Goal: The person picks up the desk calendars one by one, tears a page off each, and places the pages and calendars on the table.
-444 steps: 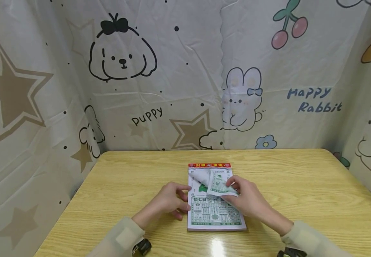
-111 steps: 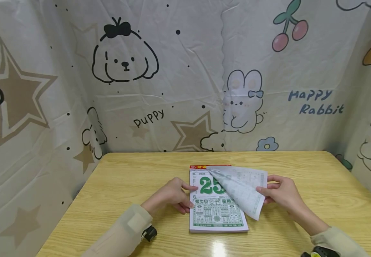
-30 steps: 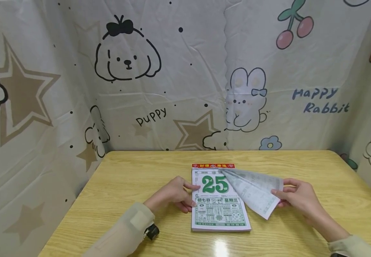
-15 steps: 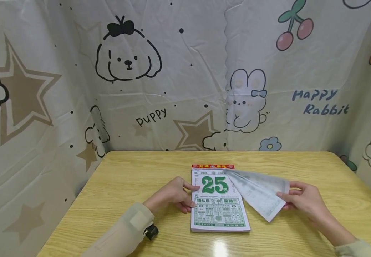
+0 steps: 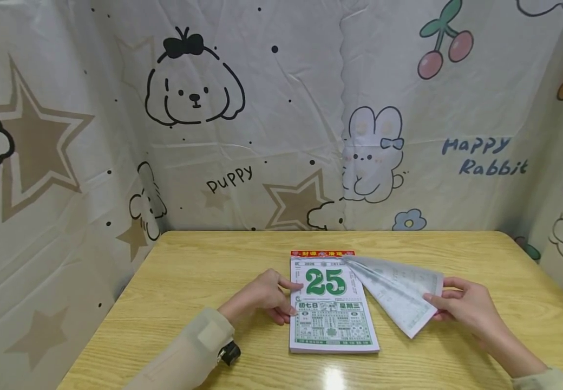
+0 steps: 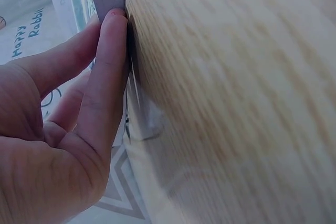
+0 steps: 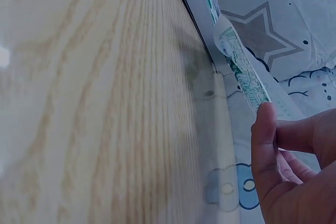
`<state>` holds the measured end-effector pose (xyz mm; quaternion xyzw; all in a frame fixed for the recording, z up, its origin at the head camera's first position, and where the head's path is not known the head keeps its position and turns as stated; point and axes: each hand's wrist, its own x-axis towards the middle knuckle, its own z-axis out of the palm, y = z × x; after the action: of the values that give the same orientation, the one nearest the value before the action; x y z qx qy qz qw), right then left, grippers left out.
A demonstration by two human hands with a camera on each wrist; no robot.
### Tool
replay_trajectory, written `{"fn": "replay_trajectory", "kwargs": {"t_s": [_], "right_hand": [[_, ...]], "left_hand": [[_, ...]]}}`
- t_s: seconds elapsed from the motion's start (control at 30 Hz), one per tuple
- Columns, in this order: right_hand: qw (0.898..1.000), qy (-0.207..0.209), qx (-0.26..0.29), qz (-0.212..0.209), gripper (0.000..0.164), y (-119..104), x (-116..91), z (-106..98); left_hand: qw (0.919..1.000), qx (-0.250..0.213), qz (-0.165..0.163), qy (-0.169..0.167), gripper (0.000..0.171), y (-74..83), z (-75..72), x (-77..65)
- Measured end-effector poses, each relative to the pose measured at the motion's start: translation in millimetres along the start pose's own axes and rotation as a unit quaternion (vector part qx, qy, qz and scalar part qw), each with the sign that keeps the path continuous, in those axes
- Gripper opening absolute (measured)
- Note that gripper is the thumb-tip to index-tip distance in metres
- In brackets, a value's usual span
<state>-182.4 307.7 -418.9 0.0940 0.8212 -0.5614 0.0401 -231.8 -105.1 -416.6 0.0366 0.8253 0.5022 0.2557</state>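
Observation:
A thick tear-off calendar (image 5: 332, 330) lies on the table, a large green "25" on its top page and a red strip with gold characters along its head. Its left edge is held by my left hand (image 5: 266, 295), one fingertip over the page and another lower at the side. In the left wrist view, fingertips (image 6: 113, 22) meet the pad's side. Right of the pad, my right hand (image 5: 469, 306) pinches the corner of a thin calendar page (image 5: 398, 292), folded over and slanting up to the pad's top right. Printed green lines show on that page (image 7: 247, 77) in the right wrist view.
The wood-grain table (image 5: 203, 260) runs to a cloth backdrop (image 5: 281, 135) printed with a puppy, a rabbit and stars. A dark device (image 5: 229, 353) sits at the left wrist. Light glares off the table near the pad.
Long ago the page was curled over the pad under my right hand. Since then that hand has drawn it rightward and off the "25". The left hand keeps its place at the pad's edge.

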Motion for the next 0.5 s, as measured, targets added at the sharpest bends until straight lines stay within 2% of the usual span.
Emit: {"fn": "replay_trajectory", "kwargs": {"t_s": [0.5], "right_hand": [[1.0,0.003,-0.006,0.02,0.079,0.7,-0.8,-6.9]], "left_hand": [[1.0,-0.002,0.001,0.001,0.057,-0.3,-0.3,0.2]]}}
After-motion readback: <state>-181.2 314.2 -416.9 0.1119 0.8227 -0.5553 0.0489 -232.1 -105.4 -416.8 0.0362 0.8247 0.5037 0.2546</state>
